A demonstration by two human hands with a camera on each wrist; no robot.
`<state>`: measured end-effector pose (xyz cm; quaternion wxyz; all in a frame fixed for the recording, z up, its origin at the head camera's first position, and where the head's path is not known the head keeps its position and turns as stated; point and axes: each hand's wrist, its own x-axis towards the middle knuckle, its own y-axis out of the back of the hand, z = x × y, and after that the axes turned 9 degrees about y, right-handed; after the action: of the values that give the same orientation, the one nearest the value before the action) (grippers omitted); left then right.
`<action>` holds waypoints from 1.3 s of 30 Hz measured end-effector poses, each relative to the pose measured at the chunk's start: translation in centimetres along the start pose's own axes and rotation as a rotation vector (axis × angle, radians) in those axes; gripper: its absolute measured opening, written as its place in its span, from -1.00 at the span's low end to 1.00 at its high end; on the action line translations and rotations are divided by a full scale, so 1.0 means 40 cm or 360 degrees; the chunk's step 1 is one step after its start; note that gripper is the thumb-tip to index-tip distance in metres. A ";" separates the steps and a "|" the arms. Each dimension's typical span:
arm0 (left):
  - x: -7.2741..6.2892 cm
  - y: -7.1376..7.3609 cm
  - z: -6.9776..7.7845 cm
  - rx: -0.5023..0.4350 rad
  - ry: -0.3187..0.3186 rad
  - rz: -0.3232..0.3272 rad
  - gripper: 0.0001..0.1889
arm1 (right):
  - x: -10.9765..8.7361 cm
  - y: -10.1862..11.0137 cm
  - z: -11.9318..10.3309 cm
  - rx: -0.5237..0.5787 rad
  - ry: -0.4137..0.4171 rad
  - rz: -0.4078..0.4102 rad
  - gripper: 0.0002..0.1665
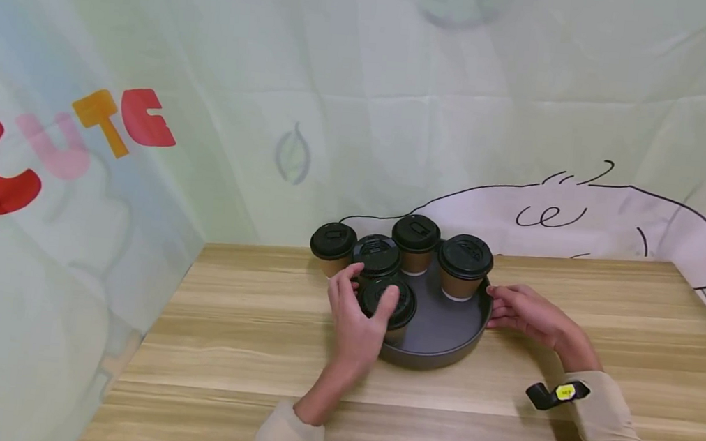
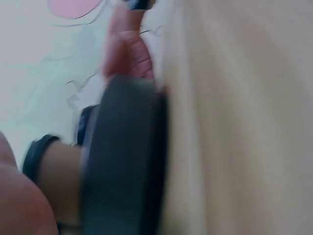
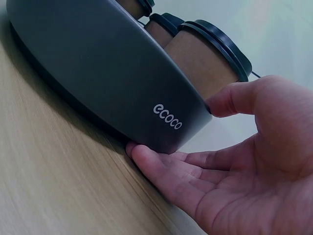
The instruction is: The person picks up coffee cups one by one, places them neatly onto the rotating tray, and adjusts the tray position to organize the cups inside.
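Observation:
A round dark grey tray [image 1: 438, 329] lies on the wooden table with lidded paper coffee cups standing in it. My right hand [image 1: 528, 313] holds the tray at its right side, thumb at the rim and fingers low against the wall, near the "ecoco" lettering [image 3: 167, 116]. My left hand [image 1: 356, 326] is around the front-left coffee cup [image 1: 395, 333], thumb over its black lid and fingers along its left side. Behind that cup is another black lid [image 1: 377, 254]. Two more cups stand farther back, one at the rear [image 1: 415, 261] and one at the right [image 1: 459, 286].
One more lidded cup [image 1: 330, 266] stands left of the tray, close to the hanging cloth. The printed cloth [image 1: 361, 123] rises along the table's back edge and left side. Wood table surface [image 1: 241, 351] extends around the tray.

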<state>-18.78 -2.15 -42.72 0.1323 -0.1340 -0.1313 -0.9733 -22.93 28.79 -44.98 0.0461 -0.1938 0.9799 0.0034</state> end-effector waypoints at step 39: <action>0.151 0.105 -0.087 -0.0173 0.1019 -0.0744 -0.59 | -0.022 0.027 0.018 0.0149 0.0065 -0.0085 -0.33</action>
<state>-23.94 -8.42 -43.23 -0.0657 0.2030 -0.0586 -0.9752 -22.48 30.15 -45.65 0.0351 -0.2176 0.9742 -0.0477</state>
